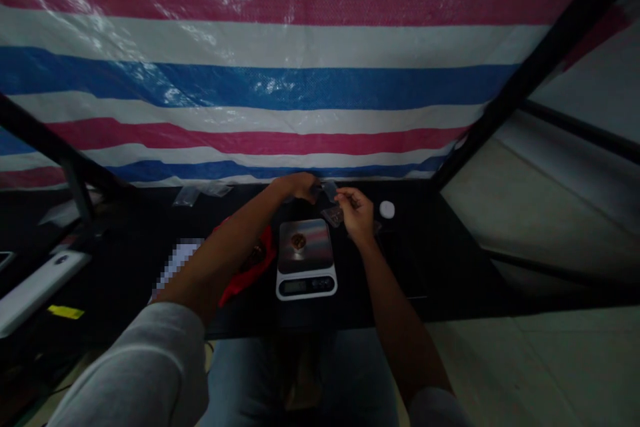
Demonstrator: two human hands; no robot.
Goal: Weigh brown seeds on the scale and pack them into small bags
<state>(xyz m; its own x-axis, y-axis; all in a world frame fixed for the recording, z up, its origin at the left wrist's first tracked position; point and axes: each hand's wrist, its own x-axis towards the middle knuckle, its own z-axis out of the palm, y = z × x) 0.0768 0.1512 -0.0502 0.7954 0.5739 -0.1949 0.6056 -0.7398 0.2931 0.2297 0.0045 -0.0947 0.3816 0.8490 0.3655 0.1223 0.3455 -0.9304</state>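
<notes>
A small clear plastic bag (329, 191) is held up just beyond the scale. My right hand (357, 213) pinches its right side between thumb and fingers. Reaching across from the left, my left hand (299, 185) has its curled fingers at the bag's left edge; its fingertips are partly hidden. Below both hands stands a white kitchen scale (306, 285) with a metal pan. On the pan lies a little heap of small brown pieces (299, 241), too small to name. Another clear bag with brownish contents (333, 216) lies beneath my right hand.
Left of the scale, a red bag or cloth (245, 283) with brown pieces is partly covered by my left forearm. Flat clear bags (187, 195) lie at the back left. A white round-cornered case (387, 209) sits to the right. A striped tarp (300, 87) hangs behind the black table.
</notes>
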